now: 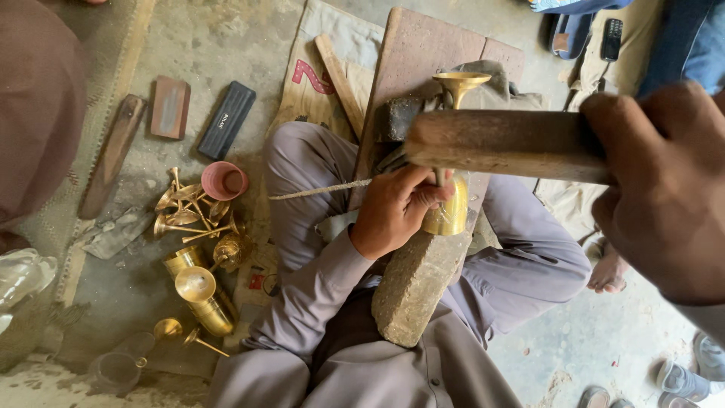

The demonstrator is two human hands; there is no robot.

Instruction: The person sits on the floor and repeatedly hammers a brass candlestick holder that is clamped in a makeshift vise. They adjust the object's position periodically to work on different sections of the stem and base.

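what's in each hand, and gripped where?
Left hand holds a brass vessel by its upper body, against a stone block. Right hand grips a wooden hammer handle at its end.

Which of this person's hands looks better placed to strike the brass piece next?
The right hand, probably. It grips the wooden mallet, raised over the work. The left hand is busy pinning the brass vessel against the stone block on the lap, so it has no freedom to swing.

Stone block (414, 283) lay on the lap; goblet (451, 211) stood on it. Heap of brass pieces (198, 249) left of the knee (291, 162), beside a cup (223, 180).
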